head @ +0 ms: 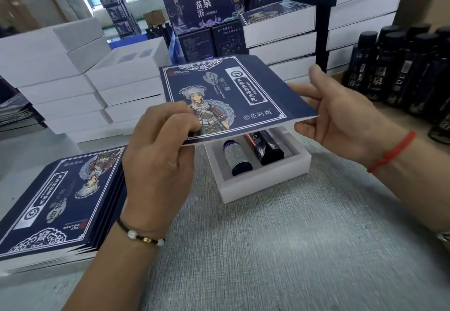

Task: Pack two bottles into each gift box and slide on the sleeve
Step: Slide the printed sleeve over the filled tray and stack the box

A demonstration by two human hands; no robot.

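Over the middle of the grey table (280, 249), the dark blue printed sleeve (231, 96) is being held flat in the air by both hands, just above the white gift box (263, 176). The left hand (158, 154) is pinching the sleeve's near left corner, thumb under the card and fingers curled over the printed face. The right hand (341, 118) is gripping the right edge, thumb on top and fingers tucked beneath. The box is sitting open on the table, partly hidden under the sleeve, with two bottles lying side by side in its white insert: a small blue bottle (237, 158) on the left and a larger black bottle (267, 148) on the right. To the left, a pile of flat sleeves (58, 203) is lying near the table's edge. Behind it, stacks of white boxes (80, 86) are standing, and to the far right a group of black bottles (399, 67) is standing upright, well apart from the box.
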